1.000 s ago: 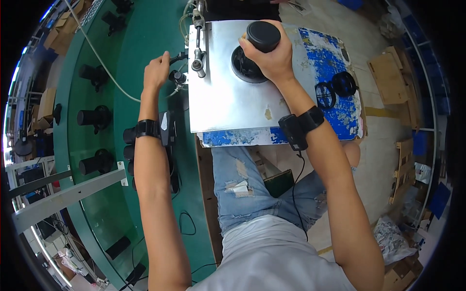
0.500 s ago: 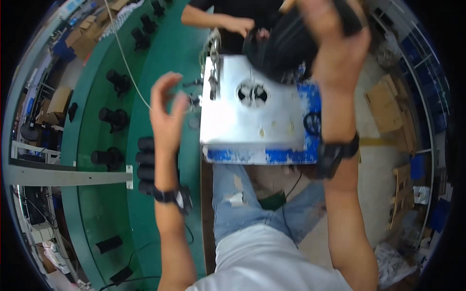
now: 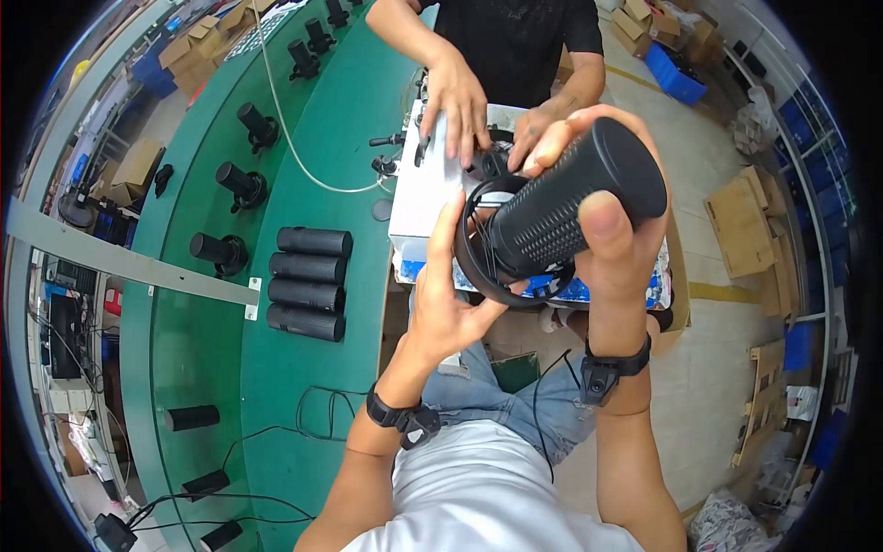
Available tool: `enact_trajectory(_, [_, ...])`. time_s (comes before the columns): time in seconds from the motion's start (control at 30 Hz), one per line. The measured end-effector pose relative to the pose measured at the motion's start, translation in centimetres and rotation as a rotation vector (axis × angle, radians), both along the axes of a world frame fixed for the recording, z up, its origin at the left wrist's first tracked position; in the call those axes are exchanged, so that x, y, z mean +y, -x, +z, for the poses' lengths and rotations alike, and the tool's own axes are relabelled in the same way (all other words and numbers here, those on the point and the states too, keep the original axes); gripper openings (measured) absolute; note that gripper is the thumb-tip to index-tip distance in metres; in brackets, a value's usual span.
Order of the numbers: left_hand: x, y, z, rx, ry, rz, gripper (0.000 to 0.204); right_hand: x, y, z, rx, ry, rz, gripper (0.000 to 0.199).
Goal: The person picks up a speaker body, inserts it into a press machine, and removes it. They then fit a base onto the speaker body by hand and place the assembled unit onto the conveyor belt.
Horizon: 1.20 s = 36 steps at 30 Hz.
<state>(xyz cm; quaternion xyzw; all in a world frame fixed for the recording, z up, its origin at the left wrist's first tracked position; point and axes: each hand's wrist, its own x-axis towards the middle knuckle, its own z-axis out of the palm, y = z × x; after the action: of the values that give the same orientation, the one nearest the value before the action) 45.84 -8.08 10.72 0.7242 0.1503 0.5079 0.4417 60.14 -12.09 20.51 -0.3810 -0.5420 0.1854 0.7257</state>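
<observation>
A black cylinder with a pierced, ribbed side (image 3: pixel 552 225) is tilted in front of me, its smooth round end up and to the right. At its lower end is a wide black ring with thin wires inside. My right hand (image 3: pixel 625 239) is closed round the cylinder, thumb on the near side and fingers over the far side. My left hand (image 3: pixel 444 308) grips the ring's left rim between thumb and fingers. Behind lies a white and silver box (image 3: pixel 414 207) with blue edges, partly hidden by the held piece.
Across from me a co-worker's hands (image 3: pixel 455 101) work at the box. Several black cylinders (image 3: pixel 308 294) lie in a row on the green bench (image 3: pixel 303 386). Further upright black pieces (image 3: pixel 241 184) line its left side. A pale hose and black cables cross the bench; cardboard (image 3: pixel 745 230) stands at right.
The black piece has come down and nearer from the upper right in my right hand. My left hand, open over the bench before, has moved right onto its ring. The co-worker's hands now reach the box.
</observation>
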Motion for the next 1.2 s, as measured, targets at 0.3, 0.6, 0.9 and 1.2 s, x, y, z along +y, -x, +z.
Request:
enact_trajectory(0.3, [-3.0,0.9,2.2,-0.336,0.588,-0.572,0.116,-3.6,-0.3,0.4,0.109,-0.060,0.207,0.077])
enact_trajectory(0.6, [-2.9,1.3,1.5,-0.310,0.738,-0.679,0.120,-4.6,-0.5,0.2,0.111,0.093,0.190,0.086])
enact_trajectory(0.9, [-2.5,2.3,-5.3,-0.862,1.360,-1.180,0.067,-3.6,1.2,-0.4,0.134,0.129,0.208,0.094])
enact_trajectory(1.2, [-2.5,2.3,-4.7,-0.607,1.109,-0.951,0.060,-3.4,1.2,-0.8,0.010,0.180,0.135,0.084])
